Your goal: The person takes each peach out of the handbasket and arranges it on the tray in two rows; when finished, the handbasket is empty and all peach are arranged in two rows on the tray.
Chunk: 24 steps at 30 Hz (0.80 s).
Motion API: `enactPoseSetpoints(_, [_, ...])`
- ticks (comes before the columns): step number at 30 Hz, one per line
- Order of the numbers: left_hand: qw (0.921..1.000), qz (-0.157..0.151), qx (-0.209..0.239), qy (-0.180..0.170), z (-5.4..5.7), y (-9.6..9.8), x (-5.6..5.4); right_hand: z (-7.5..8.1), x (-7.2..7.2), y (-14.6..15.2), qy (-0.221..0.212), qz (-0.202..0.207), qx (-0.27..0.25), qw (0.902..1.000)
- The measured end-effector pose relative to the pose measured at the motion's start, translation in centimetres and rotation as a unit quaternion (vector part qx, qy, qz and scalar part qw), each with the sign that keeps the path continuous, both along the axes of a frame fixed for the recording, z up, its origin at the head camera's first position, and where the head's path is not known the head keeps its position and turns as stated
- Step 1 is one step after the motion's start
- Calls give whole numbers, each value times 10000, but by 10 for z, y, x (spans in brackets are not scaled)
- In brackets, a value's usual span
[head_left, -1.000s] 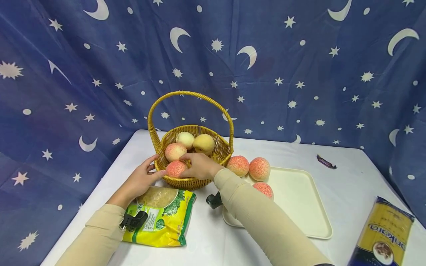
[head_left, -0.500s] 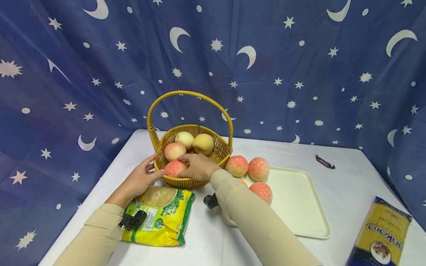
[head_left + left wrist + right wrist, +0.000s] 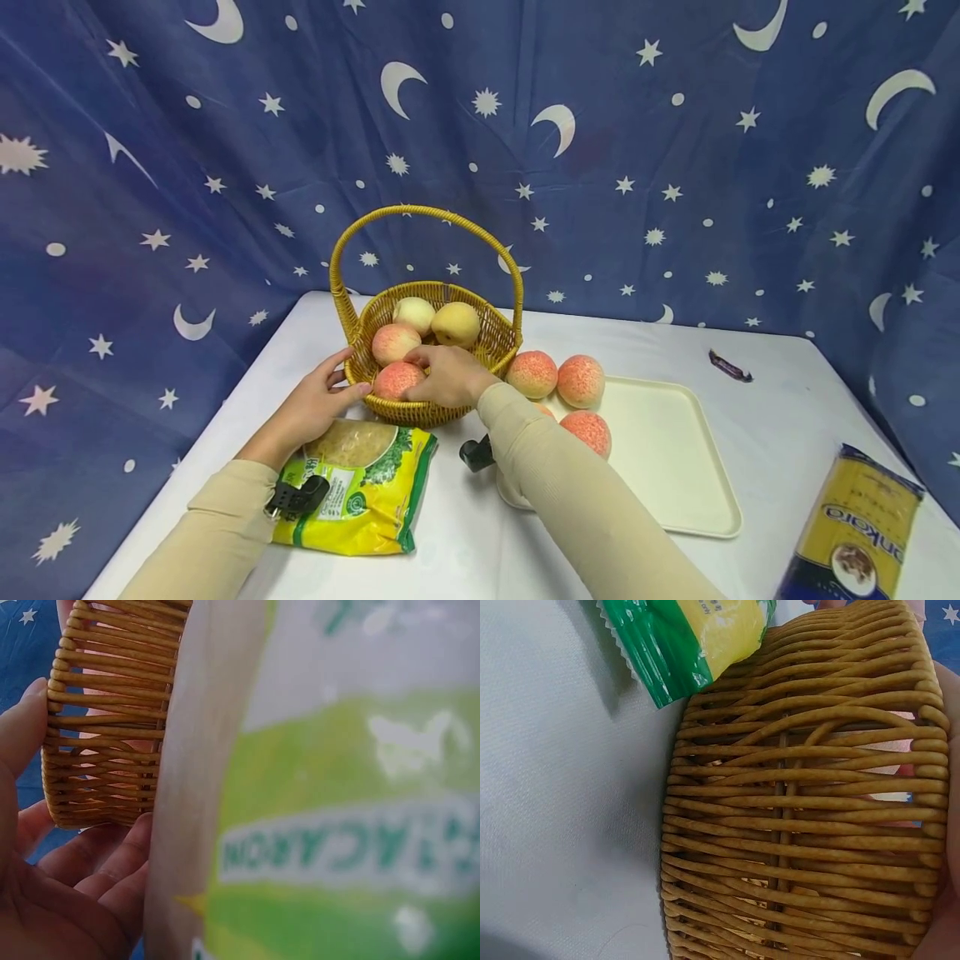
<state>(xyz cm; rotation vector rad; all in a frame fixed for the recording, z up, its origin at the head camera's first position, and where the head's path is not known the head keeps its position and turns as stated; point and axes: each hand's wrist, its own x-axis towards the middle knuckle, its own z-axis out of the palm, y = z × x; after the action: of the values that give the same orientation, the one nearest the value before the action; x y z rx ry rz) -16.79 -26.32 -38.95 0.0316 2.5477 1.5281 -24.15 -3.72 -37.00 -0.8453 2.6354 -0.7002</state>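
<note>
A yellow wicker basket (image 3: 501, 333) with a tall arched handle stands at the back of the table. My left hand (image 3: 318, 404) holds its left front side, the thumb at the rim and the fingers against the outer wall in the left wrist view. Reaching over the front rim, my right hand (image 3: 453, 377) grips a speckled pink peach (image 3: 396, 381) inside the basket. Behind it sit another peach (image 3: 394, 343), a pale round fruit (image 3: 414, 314) and a yellow fruit (image 3: 456, 323). The right fingertips are partly hidden in the head view.
A yellow-green bag (image 3: 375, 508) lies in front of the basket, under the left wrist. To the right, a cream tray (image 3: 675, 450) has several peaches (image 3: 587, 432) on and beside it. A wrapped candy (image 3: 729, 367) and a blue-gold packet (image 3: 855, 525) lie farther right.
The head view has shifted very slightly. Both hands, the basket and the gripped peach keep nearly the same places.
</note>
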Motion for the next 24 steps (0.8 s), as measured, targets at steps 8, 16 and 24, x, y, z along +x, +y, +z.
enactPoseSetpoints(8, [10000,-19,10,24,-1,1,0,0,-2,6,-3,67,-156,9999])
enactPoseSetpoints(16, [10000,10,28,2,0,1,2,8,-1,15,81,290,-569,9979])
enactPoseSetpoints(24, [9999,-4,-101,-5,0,-1,0,30,-2,29,314,405,-727,9960])
